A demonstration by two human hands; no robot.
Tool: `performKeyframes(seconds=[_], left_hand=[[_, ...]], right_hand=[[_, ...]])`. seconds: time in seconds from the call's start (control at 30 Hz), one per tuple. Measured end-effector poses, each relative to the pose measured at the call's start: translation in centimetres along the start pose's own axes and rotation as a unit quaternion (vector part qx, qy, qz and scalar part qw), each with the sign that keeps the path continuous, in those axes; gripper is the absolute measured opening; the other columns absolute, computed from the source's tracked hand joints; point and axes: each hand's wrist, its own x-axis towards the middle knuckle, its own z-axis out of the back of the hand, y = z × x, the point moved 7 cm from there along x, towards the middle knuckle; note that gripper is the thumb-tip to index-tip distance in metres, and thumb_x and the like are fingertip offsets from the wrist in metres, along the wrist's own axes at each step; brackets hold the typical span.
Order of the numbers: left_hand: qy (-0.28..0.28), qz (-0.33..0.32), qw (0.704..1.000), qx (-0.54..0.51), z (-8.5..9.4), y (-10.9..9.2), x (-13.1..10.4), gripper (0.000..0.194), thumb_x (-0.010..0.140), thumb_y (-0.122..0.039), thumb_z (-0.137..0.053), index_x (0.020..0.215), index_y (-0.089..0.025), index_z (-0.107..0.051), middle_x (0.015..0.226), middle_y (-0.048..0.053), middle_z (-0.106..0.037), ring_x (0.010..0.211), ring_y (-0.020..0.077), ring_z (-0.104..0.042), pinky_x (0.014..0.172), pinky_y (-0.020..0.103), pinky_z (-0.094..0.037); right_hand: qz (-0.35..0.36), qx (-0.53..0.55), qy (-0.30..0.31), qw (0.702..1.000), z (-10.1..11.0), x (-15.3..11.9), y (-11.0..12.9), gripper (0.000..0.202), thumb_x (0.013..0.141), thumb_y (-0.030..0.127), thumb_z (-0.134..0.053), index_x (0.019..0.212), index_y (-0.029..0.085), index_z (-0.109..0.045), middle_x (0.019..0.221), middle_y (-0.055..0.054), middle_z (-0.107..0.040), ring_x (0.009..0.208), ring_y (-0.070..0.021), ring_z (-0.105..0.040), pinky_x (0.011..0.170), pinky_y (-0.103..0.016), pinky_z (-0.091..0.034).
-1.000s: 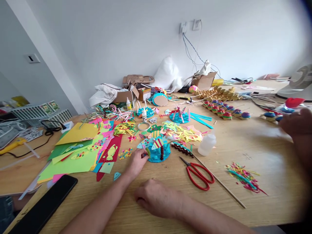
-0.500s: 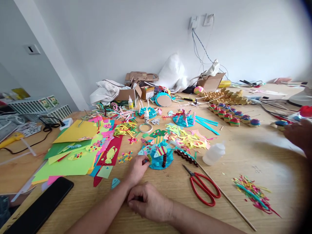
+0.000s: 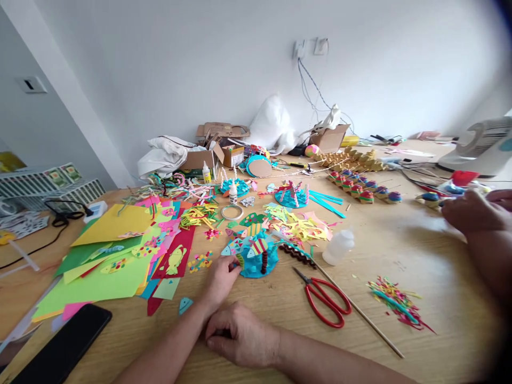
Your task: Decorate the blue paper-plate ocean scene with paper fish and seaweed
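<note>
My left hand is pinched at the left edge of a blue round craft base, its fingertips closed on a small green twisted strip. Paper fish stand over the base, among them a striped fish, beside a dark brown coiled stem. My right hand rests on the table nearer to me, loosely curled and closed, with nothing visible in it and its wrist by my left forearm. A blue paper fish head lies left of my left forearm.
Red-handled scissors, a thin stick and a translucent bottle lie or stand to the right. Coloured paper sheets and a black phone are left. Another person's hands work near painted carton pieces.
The view has turned slightly right, so the scene sits further left. My hands keep their places. More of the other person's hands shows at the right.
</note>
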Motion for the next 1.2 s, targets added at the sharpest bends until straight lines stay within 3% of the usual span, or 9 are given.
performKeyframes(seconds=[0.77, 1.2], left_hand=[[0.007, -0.015, 1.000, 0.016, 0.35, -0.34, 0.21, 0.009, 0.063, -0.011, -0.060, 0.057, -0.016, -0.056, 0.053, -0.004, -0.050, 0.055, 0.0124, -0.047, 0.055, 0.022, -0.034], [0.006, -0.015, 1.000, 0.014, 0.44, -0.59, 0.25, 0.011, 0.062, -0.009, -0.059, 0.055, -0.016, -0.055, 0.053, -0.004, -0.049, 0.055, 0.0122, -0.047, 0.055, 0.022, -0.033]], right_hand=[[0.068, -0.058, 0.021, 0.996, -0.14, 0.42, 0.72, 0.018, 0.075, 0.012, -0.054, 0.086, 0.007, -0.067, 0.077, -0.002, -0.066, 0.064, -0.0068, -0.054, 0.061, -0.011, -0.041], [0.037, -0.041, 0.046, 0.997, -0.25, 0.24, -0.10, 0.018, 0.077, 0.016, -0.054, 0.088, 0.011, -0.066, 0.077, -0.001, -0.065, 0.063, -0.0064, -0.053, 0.058, -0.012, -0.040]])
